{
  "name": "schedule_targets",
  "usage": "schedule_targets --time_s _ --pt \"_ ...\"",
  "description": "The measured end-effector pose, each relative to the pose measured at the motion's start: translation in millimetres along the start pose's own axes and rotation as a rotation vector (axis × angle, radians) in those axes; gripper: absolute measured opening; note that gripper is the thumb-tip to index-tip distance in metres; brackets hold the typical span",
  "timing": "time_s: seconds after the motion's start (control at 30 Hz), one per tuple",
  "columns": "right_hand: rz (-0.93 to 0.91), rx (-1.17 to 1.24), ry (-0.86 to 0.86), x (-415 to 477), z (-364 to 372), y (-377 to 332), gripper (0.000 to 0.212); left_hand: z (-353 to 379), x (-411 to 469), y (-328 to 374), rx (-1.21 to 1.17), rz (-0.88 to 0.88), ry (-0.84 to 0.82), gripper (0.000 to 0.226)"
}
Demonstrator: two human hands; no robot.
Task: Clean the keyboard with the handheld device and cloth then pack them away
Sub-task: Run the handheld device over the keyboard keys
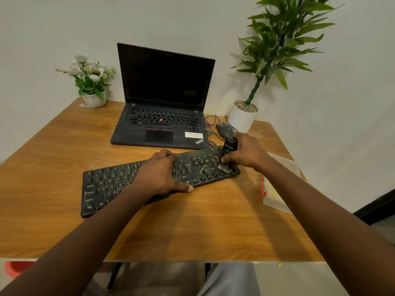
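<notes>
Both at keyboard (106, 184): left hand (159, 174) flat, right hand (245, 150) gripping handheld device (229, 147).

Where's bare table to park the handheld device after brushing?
Widest free patch: table strip between keyboard and the near edge. Also the left side, bordered by flower pot, laptop and keyboard. Crowded at back right: mouse, cables, plant pot, with the plastic container on the right edge beside the right hand holding the handheld device.
</notes>
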State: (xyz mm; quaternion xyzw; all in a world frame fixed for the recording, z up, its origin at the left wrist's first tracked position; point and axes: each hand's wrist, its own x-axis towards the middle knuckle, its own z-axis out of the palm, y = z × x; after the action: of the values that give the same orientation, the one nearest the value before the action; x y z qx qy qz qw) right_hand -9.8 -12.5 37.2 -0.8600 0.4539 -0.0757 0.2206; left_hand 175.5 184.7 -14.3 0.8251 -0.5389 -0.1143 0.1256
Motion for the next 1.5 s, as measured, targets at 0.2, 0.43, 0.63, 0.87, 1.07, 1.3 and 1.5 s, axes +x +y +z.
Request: schedule_targets --time_s 0.2,0.43,0.63,0.87,1.07,1.3,1.5 --pt "-0.036 0.084 0.185 13.8 16.7 -18.0 0.080 -0.8 -0.9 0.8 -0.002 -0.007 -0.001 0.131" --pt "-0.041 0.082 0.253 25.6 25.3 -24.4 0.067 -0.9 -1.0 1.2 -0.013 -0.005 0.005 0.130" --pt "-0.105 0.035 0.143 7.8 16.3 -16.4 0.087 1.3 0.0 -0.6 -0.008 0.001 0.010 0.131" --pt "-0.043 -0.005 0.000 -7.5 3.2 -7.6 0.073 2.5 0.7 -2.6 -0.008 0.004 0.015 0.132" --pt "-0.036 0.011 0.040 1.1 10.4 -17.0 0.067 1.9 1.0 -2.0 -0.008 0.001 0.011 0.131" --pt "-0.092 0.069 0.217 16.7 31.1 -37.8 0.068 1.0 0.3 -1.5 -0.015 -0.008 0.010 0.134" --pt "-0.096 0.019 0.191 19.0 28.6 -37.7 0.070 0.9 0.4 -1.5 -0.017 -0.003 0.010 0.132"
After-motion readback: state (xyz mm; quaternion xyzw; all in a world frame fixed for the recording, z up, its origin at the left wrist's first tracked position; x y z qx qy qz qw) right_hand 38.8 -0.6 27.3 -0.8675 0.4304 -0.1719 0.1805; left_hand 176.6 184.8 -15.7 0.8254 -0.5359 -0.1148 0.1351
